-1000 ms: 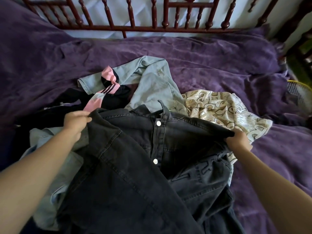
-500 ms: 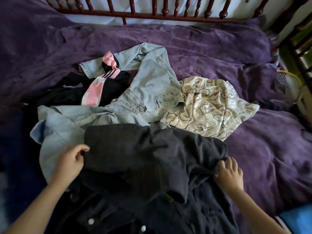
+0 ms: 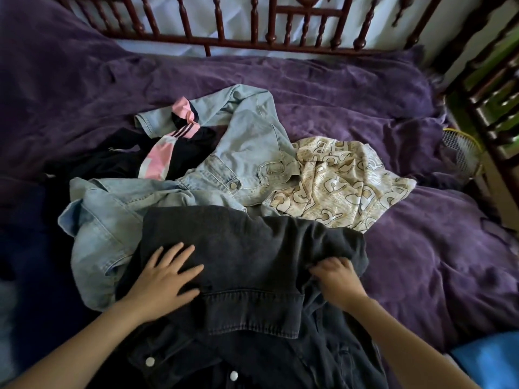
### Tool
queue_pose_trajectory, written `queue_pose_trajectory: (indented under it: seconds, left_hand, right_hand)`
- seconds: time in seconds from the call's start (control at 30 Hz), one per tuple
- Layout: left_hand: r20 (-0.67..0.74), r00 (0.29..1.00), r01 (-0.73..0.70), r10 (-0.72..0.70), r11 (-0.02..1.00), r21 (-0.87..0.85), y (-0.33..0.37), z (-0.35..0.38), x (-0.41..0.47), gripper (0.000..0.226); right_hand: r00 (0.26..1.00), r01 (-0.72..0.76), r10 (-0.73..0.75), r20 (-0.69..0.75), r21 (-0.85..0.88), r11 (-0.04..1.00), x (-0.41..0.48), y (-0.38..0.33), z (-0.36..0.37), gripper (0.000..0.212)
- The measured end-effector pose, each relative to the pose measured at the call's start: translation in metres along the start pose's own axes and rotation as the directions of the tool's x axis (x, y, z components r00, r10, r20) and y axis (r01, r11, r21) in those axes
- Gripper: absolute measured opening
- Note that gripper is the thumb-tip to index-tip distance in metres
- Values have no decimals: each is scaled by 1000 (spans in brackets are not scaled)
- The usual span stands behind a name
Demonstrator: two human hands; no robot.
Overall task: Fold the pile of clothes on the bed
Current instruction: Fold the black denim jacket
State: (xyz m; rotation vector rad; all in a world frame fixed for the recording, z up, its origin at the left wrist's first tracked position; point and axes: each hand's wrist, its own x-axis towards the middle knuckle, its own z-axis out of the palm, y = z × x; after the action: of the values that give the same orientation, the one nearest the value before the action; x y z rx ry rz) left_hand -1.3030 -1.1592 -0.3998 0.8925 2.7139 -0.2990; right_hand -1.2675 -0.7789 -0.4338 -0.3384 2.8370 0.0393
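On the purple bed (image 3: 421,262), the black denim jacket (image 3: 252,248) lies bunched, left hand (image 3: 165,279) spread flat on it, right hand (image 3: 335,279) pinching its right-side fold; best to pin it and draw that fold taut before creasing.

My left hand (image 3: 165,279) lay flat on the black jacket (image 3: 252,254) at lower centre, and my right hand (image 3: 335,279) gripped its right fold. Above lay a blue jacket (image 3: 247,153), with a cream shirt (image 3: 342,186) to its right, on the purple cover (image 3: 421,248).

Left hand (image 3: 165,279), right hand (image 3: 335,277) bare; forearms (image 3: 84,343) bare to frame edge
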Motion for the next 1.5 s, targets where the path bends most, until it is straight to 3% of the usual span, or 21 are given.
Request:
queue_pose_trajectory:
  seconds: [0.03,0.1,0.17,0.27,0.33,0.4,0.47,0.53,0.6,0.67,0.7,0.8,0.87,1.13,1.23,1.4,1.47,1.5]
  left_hand:
    - [-71,996,47,-51,997,-58,-4,-10,9,56]
    - [-190,962,172,-195,976,-132,-17,-35,31,46]
    - [-26,950,302,-311,937,-173,-35,-54,55,68]
    - [260,909,370,-327,919,-138,-55,-63,84,85]
    - [354,886,365,-299,921,-134,-61,-59,96,82]
    - [354,890,336,-286,938,-88,-63,-59,102,68]
    - [278,924,287,-262,956,-54,-66,-61,98,49]
    - [175,949,280,-263,956,-86,-68,-61,82,46]
    - [-89,971,214,-220,974,-73,-64,-59,52,45]
    - [-434,889,135,-142,990,-45,-51,-52,13,36]
    - [-537,834,115,-122,992,-48,-42,-48,-9,34]
    - [-630,761,137,-156,987,-78,-7,-23,-76,32]
    - [-658,723,174,-212,977,-123,18,4,-116,27]
    - [-500,793,260,-347,936,-238,70,57,-169,34]
    - [-375,858,299,-350,935,-190,67,63,-166,72]
    - [-253,926,243,-282,954,-174,67,54,-166,111]
    - [-294,910,246,-292,952,-183,68,51,-169,98]
    - [-340,900,236,-273,961,-146,70,51,-174,82]
  right_hand:
    - [996,-67,70,-52,59,996,8,6,-11,35]
    - [966,-246,252,-54,93,965,26,20,-31,50]
    - [933,-351,343,107,72,934,39,38,-41,69]
    - [909,-345,319,266,53,937,49,49,-38,86]
    - [897,-356,327,297,49,933,51,49,-32,87]
    - [895,-367,346,281,24,930,51,50,-26,76]
    - [932,-322,317,174,-1,947,46,54,-24,50]
    - [953,-302,302,-6,27,953,32,56,-22,30]
    - [948,-265,275,-161,77,961,5,57,-15,26]
    - [923,-210,216,-320,53,976,-34,53,-8,29]
    - [904,-210,216,-368,55,976,-56,49,-5,26]
    - [824,-252,246,-510,59,966,-121,32,19,24]
    - [822,-237,233,-520,59,970,-156,17,36,29]
    - [902,-241,259,-345,95,966,-196,-15,71,36]
    - [933,-268,278,-230,72,961,-196,-18,66,47]
    - [966,-255,254,-44,-10,967,-194,-25,54,68]
    - [966,-252,251,-56,-9,968,-200,-29,46,66]
    - [965,-245,243,-93,-5,970,-205,-29,39,61]
